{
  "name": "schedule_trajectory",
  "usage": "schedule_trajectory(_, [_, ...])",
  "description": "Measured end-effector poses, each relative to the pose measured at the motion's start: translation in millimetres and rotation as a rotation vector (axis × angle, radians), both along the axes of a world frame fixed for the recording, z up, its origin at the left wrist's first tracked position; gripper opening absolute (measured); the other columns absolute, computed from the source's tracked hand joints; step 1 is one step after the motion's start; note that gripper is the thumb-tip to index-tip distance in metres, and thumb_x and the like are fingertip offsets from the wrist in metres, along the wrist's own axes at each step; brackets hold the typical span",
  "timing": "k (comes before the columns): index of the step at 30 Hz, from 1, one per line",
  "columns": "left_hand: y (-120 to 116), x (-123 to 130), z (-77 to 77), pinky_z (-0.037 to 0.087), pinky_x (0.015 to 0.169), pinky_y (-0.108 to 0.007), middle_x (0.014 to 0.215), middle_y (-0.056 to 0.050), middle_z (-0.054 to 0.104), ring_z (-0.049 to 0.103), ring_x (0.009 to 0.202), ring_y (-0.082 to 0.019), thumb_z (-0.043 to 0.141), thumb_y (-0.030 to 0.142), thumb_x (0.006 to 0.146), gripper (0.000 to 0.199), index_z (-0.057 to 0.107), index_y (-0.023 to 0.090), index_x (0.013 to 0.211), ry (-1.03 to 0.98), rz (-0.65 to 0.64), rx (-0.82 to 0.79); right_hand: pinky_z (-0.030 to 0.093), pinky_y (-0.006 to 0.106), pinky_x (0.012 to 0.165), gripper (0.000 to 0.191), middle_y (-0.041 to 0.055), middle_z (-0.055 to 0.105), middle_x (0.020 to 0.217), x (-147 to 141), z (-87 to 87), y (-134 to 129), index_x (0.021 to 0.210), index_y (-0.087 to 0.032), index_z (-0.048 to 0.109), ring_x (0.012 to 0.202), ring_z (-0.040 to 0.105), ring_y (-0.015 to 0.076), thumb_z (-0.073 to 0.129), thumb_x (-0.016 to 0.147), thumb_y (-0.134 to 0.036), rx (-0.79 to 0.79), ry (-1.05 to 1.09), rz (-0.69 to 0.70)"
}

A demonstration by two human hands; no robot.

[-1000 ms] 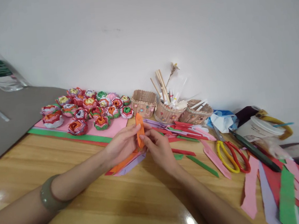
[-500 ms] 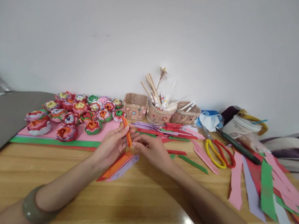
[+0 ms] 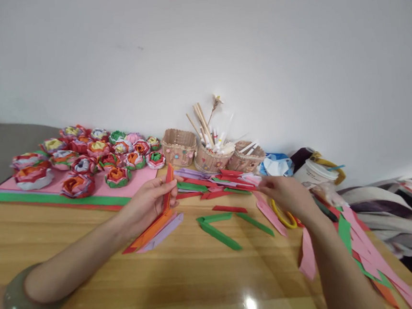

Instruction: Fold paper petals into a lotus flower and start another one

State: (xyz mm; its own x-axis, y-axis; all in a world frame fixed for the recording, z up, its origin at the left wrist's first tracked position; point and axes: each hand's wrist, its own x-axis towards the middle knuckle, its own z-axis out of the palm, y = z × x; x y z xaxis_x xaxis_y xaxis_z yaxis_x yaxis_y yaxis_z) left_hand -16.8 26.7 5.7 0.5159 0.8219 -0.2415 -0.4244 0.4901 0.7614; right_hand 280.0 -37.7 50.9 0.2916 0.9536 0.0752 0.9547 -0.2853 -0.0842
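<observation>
Between the thumb and fingers of my left hand [image 3: 155, 195] is a folded orange-red paper strip [image 3: 168, 186], held upright. Below that hand, folded orange strips [image 3: 153, 230] and a purple strip [image 3: 164, 232] lie on the table. My right hand [image 3: 285, 193] is at the right end of a pile of folded strips [image 3: 223, 182], its fingers pinched near a red one; whatever they may hold is too small to make out. Scissors [image 3: 285, 216] with yellow and red handles lie partly hidden beneath it. Folded green strips [image 3: 220, 235] rest on the table between my hands.
Several paper flowers [image 3: 77, 185] stand on pink and green sheets [image 3: 62, 200] at the left. Three decorated baskets [image 3: 179, 149] line the wall, one with sticks. A white tub [image 3: 314, 174] and cut paper strips [image 3: 362, 251] are at the right.
My right hand has left the strip in my left hand and moved right, over the scissors. The view has shifted right, and the green strips between the hands now show.
</observation>
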Motion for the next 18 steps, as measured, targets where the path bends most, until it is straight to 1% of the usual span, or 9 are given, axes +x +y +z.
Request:
schedule_trajectory(1, [-0.6,0.0,0.2,0.044,0.044,-0.015,0.057,0.002,0.055,0.048,0.042,-0.004,0.053,0.007,0.079,0.008,0.058,0.012,0.076,0.001,-0.012,0.02,0.031,0.027,0.053,0.017,0.0059,0.068,0.067,4.3,0.0,-8.8,0.066,-0.022,0.067,0.066,0.06,0.0234,0.056,0.074,-0.033,-0.044,-0.028,-0.028])
schedule_trajectory(3, [-1.3,-0.1,-0.3,0.039,0.042,-0.014,0.058,0.002,0.054,0.043,0.04,-0.003,0.054,0.008,0.079,0.007,0.058,0.013,0.077,0.004,-0.02,0.05,0.031,0.028,0.052,0.018,0.0053,0.068,0.072,9.4,-2.7,-24.5,0.069,-0.024,0.065,0.069,0.061,0.0246,0.054,0.075,-0.037,-0.243,-0.101,-0.104])
schedule_trajectory(4, [-1.6,-0.2,-0.7,0.036,0.041,-0.013,0.057,0.003,0.052,0.04,0.039,-0.002,0.054,0.009,0.079,0.006,0.058,0.014,0.077,0.008,-0.021,0.061,0.031,0.028,0.052,0.02,0.0052,0.068,0.074,10.4,-5.4,-30.9,0.069,-0.024,0.064,0.07,0.061,0.0248,0.052,0.076,-0.039,-0.302,-0.109,-0.105])
schedule_trajectory(7, [-2.2,-0.1,-1.9,0.029,0.038,-0.012,0.053,0.006,0.043,0.031,0.038,-0.002,0.055,0.014,0.08,0.004,0.059,0.014,0.082,0.009,-0.018,0.091,0.034,0.028,0.052,0.016,0.0059,0.069,0.084,9.7,-16.6,-42.4,0.076,-0.025,0.064,0.078,0.062,0.0252,0.051,0.076,-0.035,-0.357,-0.111,-0.148])
schedule_trajectory(10, [-3.1,0.3,-1.1,0.029,0.039,-0.012,0.055,0.006,0.04,0.03,0.04,-0.002,0.055,0.02,0.081,0.007,0.059,0.015,0.085,0.001,-0.02,0.108,0.035,0.028,0.053,0.016,0.0066,0.068,0.09,5.4,-25.9,-45.1,0.078,-0.024,0.064,0.083,0.062,0.0253,0.049,0.077,-0.03,-0.374,-0.109,-0.164])
schedule_trajectory(12, [-4.0,0.8,0.5,0.029,0.039,-0.012,0.056,0.006,0.04,0.029,0.04,-0.002,0.053,0.025,0.083,0.012,0.059,0.015,0.086,0.002,-0.027,0.105,0.036,0.029,0.054,0.021,0.0078,0.069,0.09,1.0,-27.4,-44.8,0.077,-0.023,0.065,0.083,0.063,0.0263,0.045,0.08,-0.029,-0.371,-0.128,-0.159])
schedule_trajectory(15, [-5.5,1.6,2.8,0.032,0.039,-0.013,0.057,0.006,0.041,0.032,0.04,-0.003,0.049,0.028,0.086,0.016,0.059,0.015,0.084,-0.003,-0.017,0.092,0.036,0.029,0.053,0.027,0.0093,0.069,0.087,-8.9,-20.2,-43.8,0.075,-0.022,0.065,0.08,0.063,0.0275,0.041,0.083,-0.029,-0.32,-0.189,-0.181])
schedule_trajectory(17, [-6.1,2.1,2.9,0.038,0.043,-0.014,0.058,0.004,0.045,0.04,0.044,-0.004,0.047,0.025,0.087,0.016,0.059,0.015,0.081,-0.012,-0.005,0.065,0.035,0.028,0.051,0.029,0.0096,0.069,0.081,-18.9,-10.7,-42.1,0.072,-0.021,0.065,0.078,0.063,0.0277,0.039,0.084,-0.03,-0.223,-0.22,-0.226])
schedule_trajectory(18, [-6.0,2.3,2.4,0.042,0.047,-0.015,0.059,0.003,0.048,0.046,0.048,-0.005,0.046,0.023,0.087,0.017,0.058,0.015,0.08,-0.017,-0.004,0.046,0.035,0.029,0.051,0.029,0.0094,0.069,0.078,-25.4,-5.8,-40.5,0.073,-0.021,0.065,0.076,0.063,0.0278,0.04,0.084,-0.031,-0.153,-0.202,-0.251])
